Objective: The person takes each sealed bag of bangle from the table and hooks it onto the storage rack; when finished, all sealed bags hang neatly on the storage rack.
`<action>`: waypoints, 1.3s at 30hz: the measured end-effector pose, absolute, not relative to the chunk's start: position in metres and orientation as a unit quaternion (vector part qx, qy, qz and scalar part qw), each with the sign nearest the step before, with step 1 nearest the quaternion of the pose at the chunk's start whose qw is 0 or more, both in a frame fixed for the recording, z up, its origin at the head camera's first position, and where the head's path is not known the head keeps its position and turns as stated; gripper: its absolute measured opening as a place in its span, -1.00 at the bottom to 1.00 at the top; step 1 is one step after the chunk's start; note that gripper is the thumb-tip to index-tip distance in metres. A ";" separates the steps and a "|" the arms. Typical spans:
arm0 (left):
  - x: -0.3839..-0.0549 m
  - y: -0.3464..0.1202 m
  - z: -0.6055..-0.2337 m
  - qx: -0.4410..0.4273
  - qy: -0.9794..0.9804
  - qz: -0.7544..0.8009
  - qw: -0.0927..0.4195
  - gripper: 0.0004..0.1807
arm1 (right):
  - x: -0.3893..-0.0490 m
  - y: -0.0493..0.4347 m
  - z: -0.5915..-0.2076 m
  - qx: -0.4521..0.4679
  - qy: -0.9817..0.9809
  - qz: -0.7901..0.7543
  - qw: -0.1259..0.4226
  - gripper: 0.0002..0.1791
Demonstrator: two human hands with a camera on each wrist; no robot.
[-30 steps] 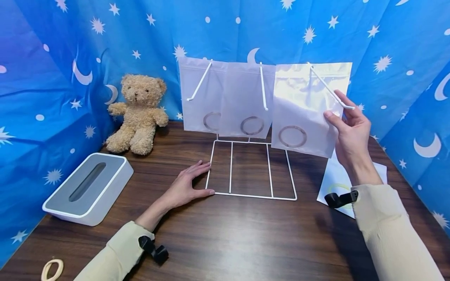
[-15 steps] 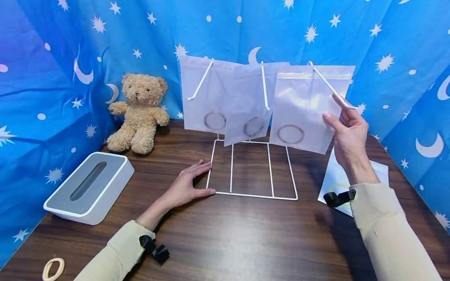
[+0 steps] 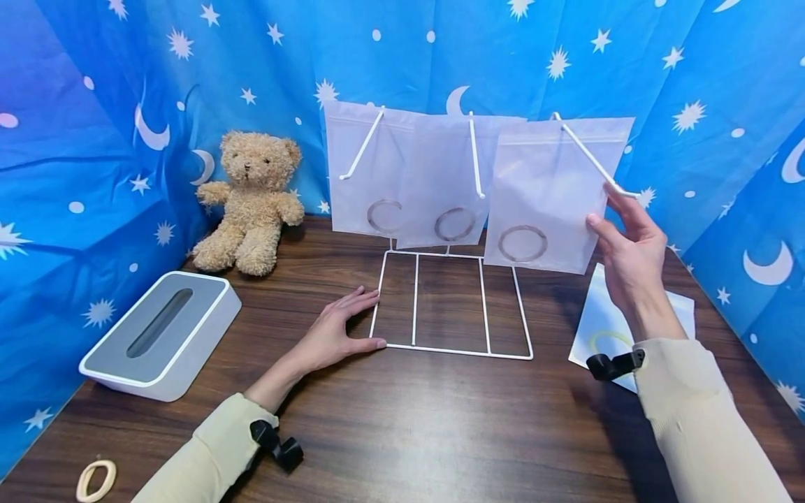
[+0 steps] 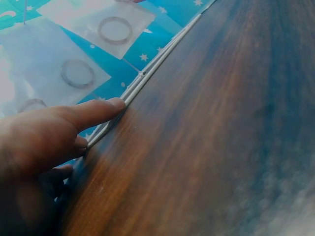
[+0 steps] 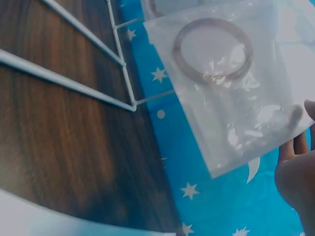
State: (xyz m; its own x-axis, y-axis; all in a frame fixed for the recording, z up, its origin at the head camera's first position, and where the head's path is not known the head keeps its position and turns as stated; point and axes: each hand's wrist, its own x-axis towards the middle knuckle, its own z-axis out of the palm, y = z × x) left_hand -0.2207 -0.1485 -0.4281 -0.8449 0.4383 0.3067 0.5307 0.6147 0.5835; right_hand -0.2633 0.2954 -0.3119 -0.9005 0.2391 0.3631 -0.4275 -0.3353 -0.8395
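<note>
Left hand [image 3: 333,328]: fingers extended, touching rack [image 3: 453,351] | right hand [image 3: 632,255]: pinching end pouch [image 3: 531,195] | risk: pouch tears at hook [image 3: 583,149] — likely cause, hard tugging

Free tabletop [image 3: 440,426] fronts the rack [image 3: 453,351]; hanging bags [image 3: 443,175] screen its back.

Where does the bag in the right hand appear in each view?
Head: the bag is right of centre, pinched by the right hand.
Left wrist: the bag is at the top, left of centre.
Right wrist: the bag is at upper right.
Shared landmark: the white rack.
</note>
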 end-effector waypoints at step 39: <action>-0.219 -0.148 -0.429 -0.282 -0.892 -0.346 0.076 -0.12 | -0.174 0.380 -0.360 -0.228 -0.838 0.484 0.110 -0.33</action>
State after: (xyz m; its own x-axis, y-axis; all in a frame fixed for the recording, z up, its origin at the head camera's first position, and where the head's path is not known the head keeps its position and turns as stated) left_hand -0.2194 -0.1482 -0.4290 -0.8297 0.4494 0.3310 0.5550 0.6013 0.5748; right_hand -0.1744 0.3800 -0.3602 -0.8722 0.4877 -0.0365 0.2755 0.4283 -0.8606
